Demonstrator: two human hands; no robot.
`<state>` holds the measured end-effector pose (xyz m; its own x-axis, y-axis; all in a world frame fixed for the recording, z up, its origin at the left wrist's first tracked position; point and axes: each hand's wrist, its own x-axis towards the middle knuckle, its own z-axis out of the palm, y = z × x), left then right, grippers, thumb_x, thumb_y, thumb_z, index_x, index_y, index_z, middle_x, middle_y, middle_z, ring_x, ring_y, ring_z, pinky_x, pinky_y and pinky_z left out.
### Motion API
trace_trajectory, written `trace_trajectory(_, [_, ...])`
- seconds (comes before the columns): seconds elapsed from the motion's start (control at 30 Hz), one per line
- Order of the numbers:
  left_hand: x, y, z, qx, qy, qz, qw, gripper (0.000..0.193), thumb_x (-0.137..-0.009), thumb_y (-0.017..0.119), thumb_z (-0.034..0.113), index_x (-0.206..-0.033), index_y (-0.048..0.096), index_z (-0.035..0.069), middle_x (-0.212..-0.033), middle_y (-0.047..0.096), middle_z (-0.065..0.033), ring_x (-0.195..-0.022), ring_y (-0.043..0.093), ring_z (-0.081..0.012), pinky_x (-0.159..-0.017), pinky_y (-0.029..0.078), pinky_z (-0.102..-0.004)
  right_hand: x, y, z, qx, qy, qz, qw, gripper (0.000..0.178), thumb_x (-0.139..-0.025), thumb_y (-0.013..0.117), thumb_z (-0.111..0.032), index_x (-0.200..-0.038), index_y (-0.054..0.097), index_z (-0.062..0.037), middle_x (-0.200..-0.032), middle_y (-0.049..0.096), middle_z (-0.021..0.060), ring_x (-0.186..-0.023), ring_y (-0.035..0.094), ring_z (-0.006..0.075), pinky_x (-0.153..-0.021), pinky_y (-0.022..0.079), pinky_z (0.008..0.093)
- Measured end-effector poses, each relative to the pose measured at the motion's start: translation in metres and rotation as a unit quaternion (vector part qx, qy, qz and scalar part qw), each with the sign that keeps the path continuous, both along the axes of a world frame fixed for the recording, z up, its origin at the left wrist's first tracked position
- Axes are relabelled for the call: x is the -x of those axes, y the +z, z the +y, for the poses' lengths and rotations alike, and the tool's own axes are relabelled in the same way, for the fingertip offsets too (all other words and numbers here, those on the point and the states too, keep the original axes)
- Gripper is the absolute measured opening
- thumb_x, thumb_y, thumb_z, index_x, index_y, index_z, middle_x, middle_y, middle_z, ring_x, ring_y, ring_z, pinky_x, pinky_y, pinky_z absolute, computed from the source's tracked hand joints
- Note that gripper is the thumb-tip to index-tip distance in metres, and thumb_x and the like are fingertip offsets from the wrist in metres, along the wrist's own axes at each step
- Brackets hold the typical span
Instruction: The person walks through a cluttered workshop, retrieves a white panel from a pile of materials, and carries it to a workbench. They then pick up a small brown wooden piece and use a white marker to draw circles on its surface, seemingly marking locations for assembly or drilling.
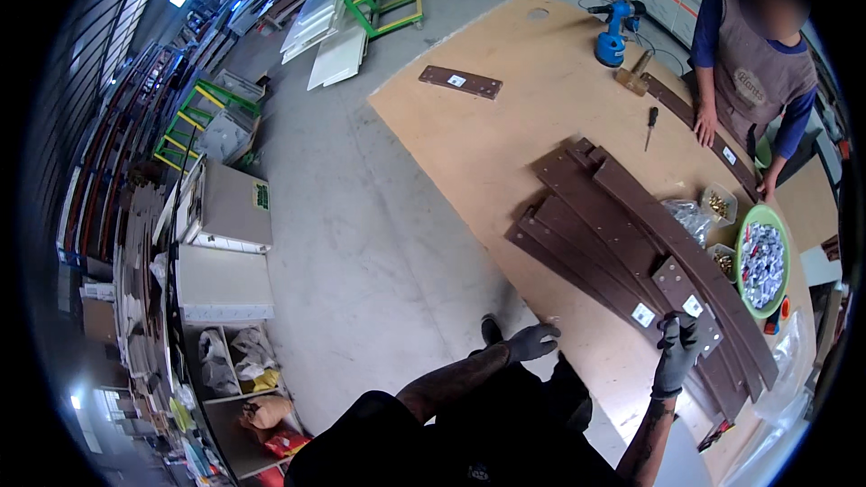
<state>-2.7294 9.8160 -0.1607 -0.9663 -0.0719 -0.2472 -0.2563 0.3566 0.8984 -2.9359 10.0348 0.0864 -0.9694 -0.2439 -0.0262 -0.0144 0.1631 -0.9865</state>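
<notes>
My left hand (532,344), in a dark grey glove, hovers at the near edge of the worktable (505,171). Its fingers are curled together; whether anything sits in them is hidden. My right hand (678,359), gloved alike, is closed over the near end of a stack of long, curved dark brown boards (622,225). Its fingertips are pinched, and what they hold, if anything, is too small to make out. Beside them lies a short brown board (675,281) with drilled holes and a white label. Another white label (643,314) is on a board left of that hand.
A co-worker (753,63) across the table handles a long brown board (672,104). Around lie a blue power tool (611,41), a mallet (633,77), a screwdriver (650,126), a green basin (750,298) of small packets, tubs of brass fittings (719,205) and a separate short board (460,81).
</notes>
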Motion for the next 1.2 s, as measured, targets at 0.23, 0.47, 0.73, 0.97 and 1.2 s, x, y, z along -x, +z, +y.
trace_trajectory(0.23, [0.025,0.010,-0.177,0.107,-0.129,0.059,0.984,0.030,-0.092,0.064,0.025,-0.113,0.065,0.004,-0.115,0.066,-0.0184,-0.111,0.063,-0.0347,-0.094,0.052,-0.0437,-0.056,0.002,-0.059,0.019,-0.119,-0.045,0.992,0.017,-0.095,0.067,-0.015,-0.087,0.054,-0.0099,-0.070,0.053,-0.0018,-0.056,0.051,0.0063,-0.046,0.037,0.0207])
trace_trajectory(0.47, [0.070,0.049,-0.310,0.125,-0.019,0.030,0.992,0.036,-0.096,0.063,0.026,-0.123,0.065,0.003,-0.134,0.060,-0.0198,-0.122,0.058,-0.0348,-0.102,0.048,-0.0435,-0.017,-0.026,-0.130,0.022,-0.125,-0.056,0.990,0.006,-0.097,0.067,-0.016,-0.097,0.065,-0.0105,-0.070,0.050,-0.0086,-0.055,0.038,0.0005,-0.047,0.027,0.0202])
trace_trajectory(0.73, [0.119,0.006,-0.493,0.251,0.020,0.011,0.968,0.052,-0.086,0.068,0.031,-0.132,0.059,0.008,-0.137,0.058,-0.0179,-0.128,0.054,-0.0375,-0.107,0.044,-0.0478,0.020,-0.040,-0.251,-0.002,-0.093,-0.164,0.982,0.008,-0.093,0.071,-0.017,-0.091,0.068,-0.0098,-0.075,0.060,-0.0048,-0.057,0.049,0.0034,-0.048,0.035,0.0211])
trace_trajectory(0.97, [0.345,-0.001,-0.664,0.464,-0.029,-0.007,0.885,0.074,-0.077,0.072,0.026,-0.145,0.048,0.011,-0.155,0.037,-0.0139,-0.140,0.039,-0.0347,-0.112,0.036,-0.0482,0.000,-0.015,-0.340,-0.006,-0.235,-0.164,0.958,0.028,-0.096,0.065,-0.011,-0.122,0.064,0.0008,-0.102,0.070,0.0091,-0.075,0.065,0.0121,-0.057,0.051,0.0241])
trace_trajectory(1.2, [0.469,-0.001,-0.739,0.544,-0.218,-0.010,0.810,0.093,-0.069,0.080,0.024,-0.150,0.036,0.012,-0.145,0.043,-0.0185,-0.135,0.043,-0.0341,-0.112,0.031,-0.0520,-0.019,-0.002,-0.428,-0.019,-0.330,-0.202,0.922,0.025,-0.098,0.065,-0.013,-0.120,0.064,-0.0017,-0.098,0.068,0.0057,-0.077,0.067,0.0136,-0.060,0.054,0.0257])
